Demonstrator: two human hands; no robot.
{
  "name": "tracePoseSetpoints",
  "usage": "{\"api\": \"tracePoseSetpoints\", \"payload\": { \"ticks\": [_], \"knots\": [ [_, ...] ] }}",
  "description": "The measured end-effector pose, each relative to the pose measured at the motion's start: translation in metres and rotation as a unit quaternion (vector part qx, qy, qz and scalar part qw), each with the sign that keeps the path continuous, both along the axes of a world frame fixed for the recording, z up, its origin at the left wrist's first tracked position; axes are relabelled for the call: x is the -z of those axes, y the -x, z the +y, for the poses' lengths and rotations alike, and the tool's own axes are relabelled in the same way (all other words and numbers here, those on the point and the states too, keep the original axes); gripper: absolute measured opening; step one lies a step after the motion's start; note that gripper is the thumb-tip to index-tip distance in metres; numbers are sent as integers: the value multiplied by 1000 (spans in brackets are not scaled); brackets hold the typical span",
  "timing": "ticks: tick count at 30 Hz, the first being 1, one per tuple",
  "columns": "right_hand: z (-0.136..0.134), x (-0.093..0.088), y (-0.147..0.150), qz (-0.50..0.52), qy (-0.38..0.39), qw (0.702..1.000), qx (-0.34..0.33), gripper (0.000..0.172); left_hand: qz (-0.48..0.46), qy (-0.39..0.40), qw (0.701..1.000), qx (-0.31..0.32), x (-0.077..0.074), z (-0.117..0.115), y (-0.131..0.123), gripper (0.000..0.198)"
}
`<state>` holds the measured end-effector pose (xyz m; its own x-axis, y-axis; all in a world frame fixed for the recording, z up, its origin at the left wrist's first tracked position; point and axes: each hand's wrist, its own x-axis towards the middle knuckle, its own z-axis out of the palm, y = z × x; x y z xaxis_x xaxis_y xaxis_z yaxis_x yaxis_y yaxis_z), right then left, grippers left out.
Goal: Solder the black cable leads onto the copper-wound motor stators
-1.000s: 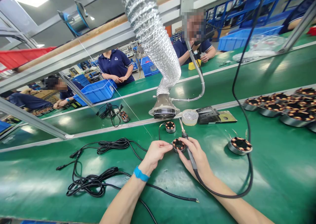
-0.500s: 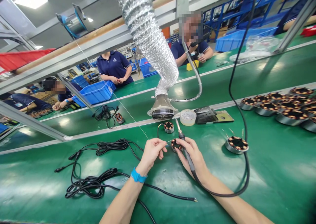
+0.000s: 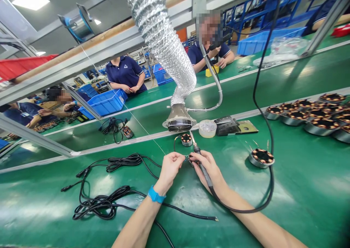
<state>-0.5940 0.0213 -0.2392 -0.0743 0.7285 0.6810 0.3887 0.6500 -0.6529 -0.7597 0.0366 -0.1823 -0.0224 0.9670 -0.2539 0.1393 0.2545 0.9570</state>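
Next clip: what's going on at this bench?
A person works at a green bench. The right hand holds a soldering iron, tip pointing away towards the duct, with its fingers against a small wound stator on the bench. The left hand pinches what looks like a thin wire at the stator's edge. A fume duct hangs just behind, with a second stator near it. Black cables lie left and more stators sit right.

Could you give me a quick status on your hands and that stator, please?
Left hand pinched shut beside small stator. Right hand grips soldering iron, touching stator. Iron's cable loops right, clear.
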Motion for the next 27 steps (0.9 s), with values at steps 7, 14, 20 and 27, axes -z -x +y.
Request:
{"api": "tracePoseSetpoints", "payload": {
  "ticks": [7, 14, 20, 27],
  "knots": [
    [4, 5, 1, 4, -27, 1000, 6, 50, -49, -8, 999, -16, 4, 0, -6, 55],
    [6, 6, -2, -24, -40, 999, 23, 48, -27, -8, 997, 71, 5, 0, 5, 50],
    [7, 16, -8, -60, -26, 998, -24, 50, -1, -62, 985, 162, 4, 0, 6, 35],
    [-1, 1, 2, 31, -5, 999, 14, 33, -190, -19, 977, 98, 22, 2, -3, 42]
  ]
}}
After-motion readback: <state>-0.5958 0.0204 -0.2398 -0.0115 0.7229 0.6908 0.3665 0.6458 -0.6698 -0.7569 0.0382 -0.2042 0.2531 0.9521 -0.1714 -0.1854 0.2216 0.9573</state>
